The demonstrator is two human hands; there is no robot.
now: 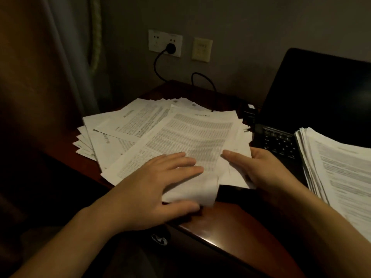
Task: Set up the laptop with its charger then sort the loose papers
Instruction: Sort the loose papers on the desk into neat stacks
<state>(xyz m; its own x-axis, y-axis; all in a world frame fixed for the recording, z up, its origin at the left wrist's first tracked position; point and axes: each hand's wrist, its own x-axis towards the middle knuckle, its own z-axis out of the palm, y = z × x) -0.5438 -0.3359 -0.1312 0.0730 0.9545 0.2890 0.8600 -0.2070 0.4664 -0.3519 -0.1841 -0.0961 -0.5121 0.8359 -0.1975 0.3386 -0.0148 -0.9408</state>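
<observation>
Loose printed papers (180,133) lie fanned across the left part of the dark wooden desk (230,221). My left hand (158,189) lies with straight fingers on the top sheets, thumb under their front edge, pinching them. My right hand (259,169) holds the pile's right edge, thumb on top and fingers beneath. The black laptop (313,101) stands open to the right, its screen dark. A black charger cable (202,77) runs from a plug (170,48) in the wall socket down behind the papers to a black brick (249,114) next to the laptop.
A thick, squared stack of papers (339,177) covers the right part of the laptop keyboard (277,141) and the desk's right side. A curtain (60,67) hangs at the left. The desk's rounded front edge runs diagonally below my hands.
</observation>
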